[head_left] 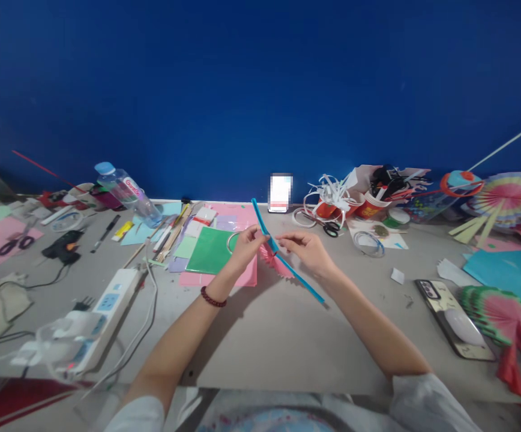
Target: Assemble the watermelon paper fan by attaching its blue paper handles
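In front of me a long blue paper strip [302, 281] runs diagonally, from upper left to lower right. My left hand [246, 247] pinches it near its middle between thumb and fingers. A pink pleated paper piece [283, 267] sits just behind and under the strip, partly hidden by it. My right hand [308, 252] is just right of the strip, its thumb and index fingertips drawn together close to it. Whether those fingertips hold anything is too small to make out. A bead bracelet [213, 297] circles my left wrist.
Left lie a green sheet [209, 251], a plastic bottle [132, 192], a power strip [110, 318] with cables and a glue gun [63, 251]. A lit phone [280, 193] leans on the blue wall. Right are scissors [331, 229], another phone [454, 321] and paper fans [508, 318].
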